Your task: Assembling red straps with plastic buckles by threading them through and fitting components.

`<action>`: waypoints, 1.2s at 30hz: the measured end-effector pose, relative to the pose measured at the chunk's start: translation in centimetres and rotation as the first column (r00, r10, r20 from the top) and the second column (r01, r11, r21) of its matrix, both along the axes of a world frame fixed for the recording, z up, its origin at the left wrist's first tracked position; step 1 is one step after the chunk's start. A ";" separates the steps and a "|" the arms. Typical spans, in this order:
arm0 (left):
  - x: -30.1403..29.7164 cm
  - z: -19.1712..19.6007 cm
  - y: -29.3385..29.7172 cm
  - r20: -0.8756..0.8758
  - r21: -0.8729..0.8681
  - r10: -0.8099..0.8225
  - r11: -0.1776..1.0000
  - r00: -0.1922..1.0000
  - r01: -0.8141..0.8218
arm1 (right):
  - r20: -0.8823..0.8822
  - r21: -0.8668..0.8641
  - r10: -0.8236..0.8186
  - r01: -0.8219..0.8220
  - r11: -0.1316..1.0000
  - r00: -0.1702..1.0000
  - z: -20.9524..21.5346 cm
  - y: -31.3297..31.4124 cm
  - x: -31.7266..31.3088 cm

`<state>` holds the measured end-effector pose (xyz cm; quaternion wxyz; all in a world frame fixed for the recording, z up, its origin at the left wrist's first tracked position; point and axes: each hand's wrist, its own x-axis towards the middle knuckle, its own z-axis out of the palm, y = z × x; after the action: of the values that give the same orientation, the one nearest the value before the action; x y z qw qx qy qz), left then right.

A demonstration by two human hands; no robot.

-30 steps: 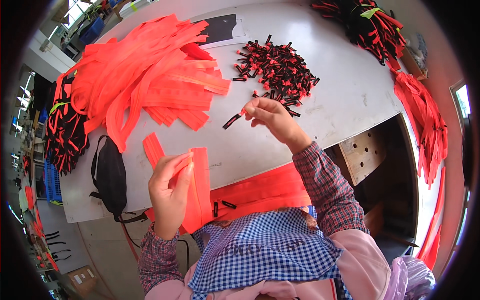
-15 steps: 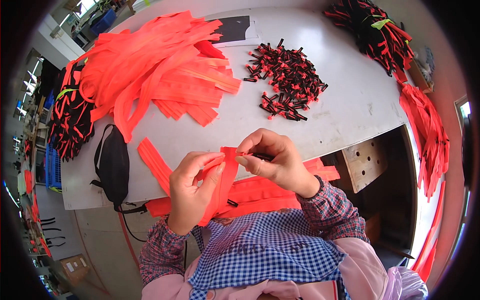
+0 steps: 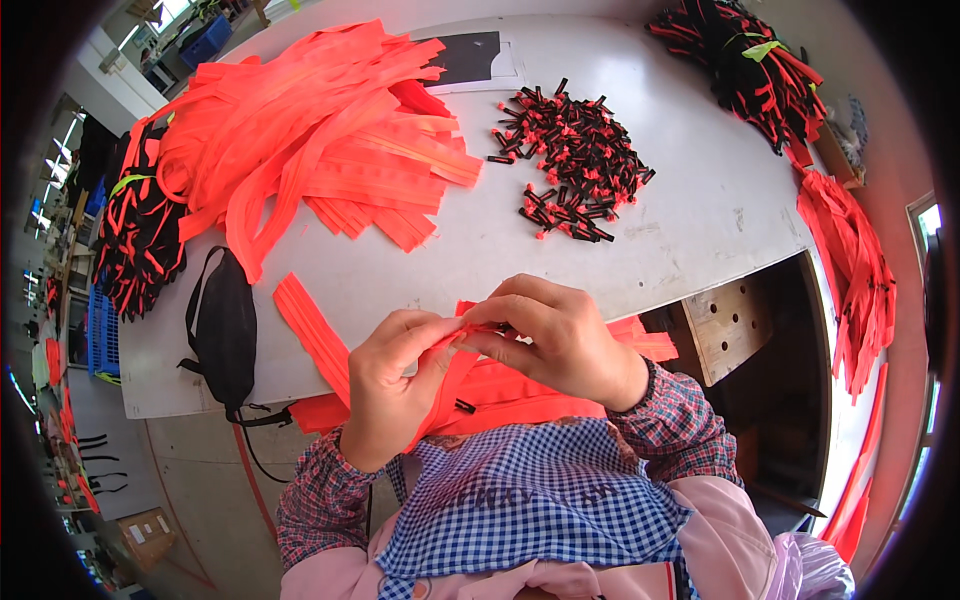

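Over the table's near edge, my left hand (image 3: 392, 385) pinches the upper end of a bright orange zipper tape (image 3: 452, 388). My right hand (image 3: 570, 345) meets it fingertip to fingertip, closed on a zipper slider with a black pull (image 3: 506, 329). Fingers mostly cover the slider, so whether it sits on the tape cannot be seen. Below the hands lie more orange zipper tapes (image 3: 525, 390), one bearing a small black pull (image 3: 465, 406). Farther back is a heap of black and orange zipper sliders (image 3: 595, 150).
A large pile of orange zipper tapes (image 3: 330, 140) covers the table's (image 3: 700, 190) far left. Beside it lie a black-and-orange bundle (image 3: 140, 230) and a black pouch (image 3: 224, 320). Another bundle (image 3: 745, 70) lies far right. A holed wooden board (image 3: 730, 325) stands in the opening at right.
My right hand has turned and come in against my left fingertips, covering the slider and its black pull. The tape's top end has tipped over, and my left hand has shifted slightly right.
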<state>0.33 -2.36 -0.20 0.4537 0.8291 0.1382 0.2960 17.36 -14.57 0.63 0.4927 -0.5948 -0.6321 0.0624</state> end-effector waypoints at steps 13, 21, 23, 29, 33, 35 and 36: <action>-0.3 0.8 0.0 -0.012 -0.244 -0.055 0.968 0.998 0.050 | -0.276 -0.115 0.065 -0.100 0.988 0.959 0.3 -0.5 0.7; -0.1 0.4 0.3 0.083 -0.572 -0.114 0.808 0.990 0.141 | -0.894 -0.159 0.034 -0.387 0.908 0.448 -3.1 -0.1 0.0; -0.2 0.2 0.4 0.094 -0.646 -0.104 0.751 0.990 0.141 | -0.908 -0.125 0.045 -0.372 0.920 0.417 -3.3 -0.1 -0.2; -0.5 -0.3 0.7 0.178 -0.718 -0.092 0.668 0.980 0.194 | -0.194 0.067 0.082 -0.070 0.995 0.977 -2.3 -0.1 -1.1; -0.7 -0.5 0.7 0.178 -0.711 -0.088 0.677 0.980 0.190 | -0.449 -0.028 0.098 -0.123 0.992 0.888 -2.5 0.3 -1.7; -0.8 -0.5 0.8 0.184 -0.717 -0.091 0.669 0.979 0.197 | -0.702 -0.018 0.174 -0.262 0.965 0.691 -3.0 0.7 -1.9; -0.9 -0.5 0.9 0.183 -0.724 -0.098 0.659 0.978 0.202 | -0.768 0.002 0.193 -0.300 0.954 0.610 -3.2 0.8 -2.0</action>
<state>-0.53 -1.48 -0.66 0.7807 0.5623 0.1479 0.2289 15.35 -13.73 -2.60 0.6597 -0.4505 -0.4369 0.4135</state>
